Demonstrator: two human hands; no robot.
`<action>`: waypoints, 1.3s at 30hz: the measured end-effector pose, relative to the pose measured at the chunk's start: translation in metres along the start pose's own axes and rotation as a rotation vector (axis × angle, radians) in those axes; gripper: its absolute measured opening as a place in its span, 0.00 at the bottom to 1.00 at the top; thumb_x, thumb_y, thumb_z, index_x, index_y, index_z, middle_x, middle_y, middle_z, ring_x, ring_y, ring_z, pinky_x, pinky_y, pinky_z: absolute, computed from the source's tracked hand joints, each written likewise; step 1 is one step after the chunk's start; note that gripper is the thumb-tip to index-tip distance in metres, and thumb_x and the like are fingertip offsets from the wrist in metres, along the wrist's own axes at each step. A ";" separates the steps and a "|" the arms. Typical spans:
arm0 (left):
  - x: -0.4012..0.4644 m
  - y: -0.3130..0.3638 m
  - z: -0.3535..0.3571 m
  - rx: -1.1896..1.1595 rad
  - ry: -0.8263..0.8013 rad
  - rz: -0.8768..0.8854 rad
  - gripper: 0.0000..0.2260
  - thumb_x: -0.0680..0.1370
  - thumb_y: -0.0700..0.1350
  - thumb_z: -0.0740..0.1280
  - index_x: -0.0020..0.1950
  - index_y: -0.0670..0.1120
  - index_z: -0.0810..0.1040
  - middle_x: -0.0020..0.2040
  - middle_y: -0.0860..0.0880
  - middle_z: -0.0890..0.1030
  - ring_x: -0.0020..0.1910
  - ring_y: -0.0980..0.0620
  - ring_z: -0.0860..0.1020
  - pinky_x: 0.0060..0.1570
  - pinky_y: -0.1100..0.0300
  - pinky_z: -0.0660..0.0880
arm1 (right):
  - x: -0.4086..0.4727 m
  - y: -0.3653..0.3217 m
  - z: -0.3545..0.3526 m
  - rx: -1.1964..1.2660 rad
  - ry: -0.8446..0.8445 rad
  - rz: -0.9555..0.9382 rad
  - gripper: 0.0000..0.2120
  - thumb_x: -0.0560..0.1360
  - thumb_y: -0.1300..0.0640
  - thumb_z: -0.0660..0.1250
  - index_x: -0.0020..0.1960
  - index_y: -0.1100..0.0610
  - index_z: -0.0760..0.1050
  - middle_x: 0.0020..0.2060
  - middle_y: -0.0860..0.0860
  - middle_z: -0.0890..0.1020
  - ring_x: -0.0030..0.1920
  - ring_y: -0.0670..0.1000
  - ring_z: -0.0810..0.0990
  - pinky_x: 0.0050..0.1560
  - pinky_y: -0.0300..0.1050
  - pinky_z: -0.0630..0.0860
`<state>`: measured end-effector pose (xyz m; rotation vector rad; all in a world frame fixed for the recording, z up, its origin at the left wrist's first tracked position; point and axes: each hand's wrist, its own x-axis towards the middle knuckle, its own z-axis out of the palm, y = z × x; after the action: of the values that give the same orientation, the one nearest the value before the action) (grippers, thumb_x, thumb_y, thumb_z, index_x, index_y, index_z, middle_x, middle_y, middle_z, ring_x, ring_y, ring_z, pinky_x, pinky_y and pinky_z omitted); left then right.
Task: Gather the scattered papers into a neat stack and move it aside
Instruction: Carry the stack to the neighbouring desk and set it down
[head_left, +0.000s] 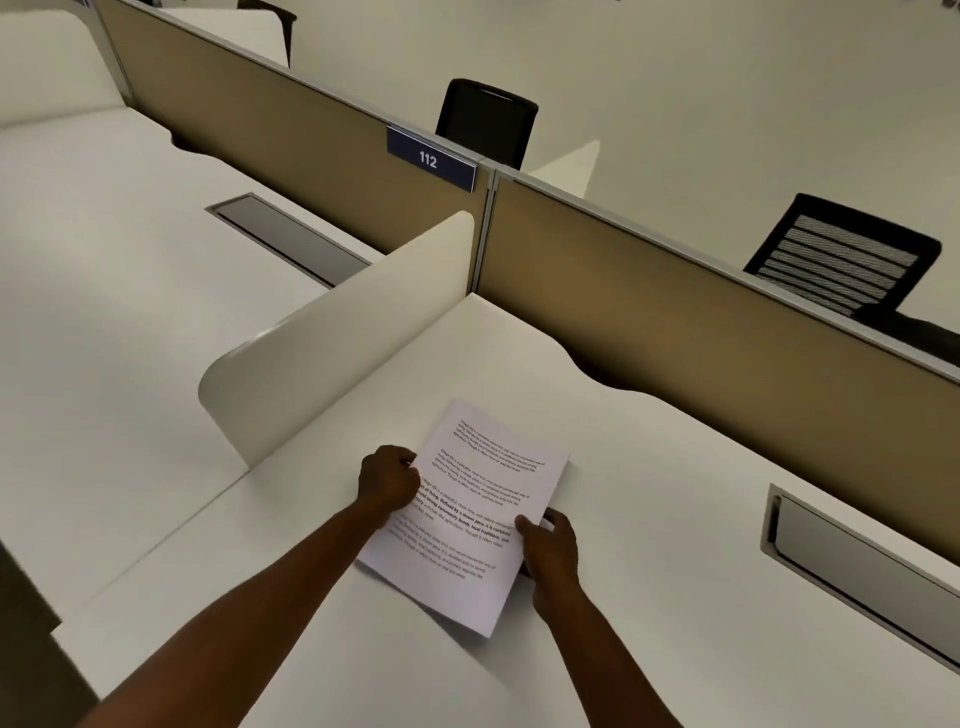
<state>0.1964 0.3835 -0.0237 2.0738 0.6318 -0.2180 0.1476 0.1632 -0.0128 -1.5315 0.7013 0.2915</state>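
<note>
Head view — papers (470, 512) gripped both sides; divider (332, 343) left, cable tray (857, 566) right.

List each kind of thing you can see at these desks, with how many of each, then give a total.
Paper stack, held by the left hand and right hand: 1
Black chairs: 2
Desk cable hatches: 2
Number sign 112: 1
White curved divider: 1
Total: 7
</note>
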 end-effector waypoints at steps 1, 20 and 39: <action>0.015 0.007 -0.004 0.003 0.015 0.013 0.14 0.77 0.40 0.67 0.63 0.42 0.80 0.60 0.41 0.81 0.58 0.44 0.80 0.51 0.63 0.71 | 0.009 -0.011 0.010 0.017 0.005 0.007 0.12 0.77 0.62 0.68 0.60 0.55 0.74 0.54 0.54 0.81 0.54 0.56 0.81 0.58 0.57 0.80; 0.239 0.130 -0.023 0.107 -0.039 0.272 0.23 0.81 0.45 0.62 0.74 0.38 0.66 0.72 0.39 0.71 0.71 0.41 0.70 0.71 0.53 0.64 | 0.168 -0.155 0.140 0.050 0.066 -0.081 0.04 0.76 0.62 0.65 0.45 0.56 0.78 0.48 0.56 0.84 0.49 0.59 0.83 0.52 0.52 0.80; 0.249 0.129 -0.002 0.218 -0.065 0.319 0.30 0.78 0.43 0.65 0.77 0.35 0.58 0.68 0.36 0.72 0.68 0.39 0.71 0.66 0.49 0.70 | 0.185 -0.142 0.148 -0.153 0.293 -0.166 0.14 0.75 0.57 0.70 0.58 0.63 0.76 0.57 0.59 0.81 0.54 0.59 0.81 0.56 0.52 0.78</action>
<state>0.4746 0.4158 -0.0238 2.3325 0.2386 -0.1751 0.4093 0.2528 -0.0210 -1.7881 0.7879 -0.0064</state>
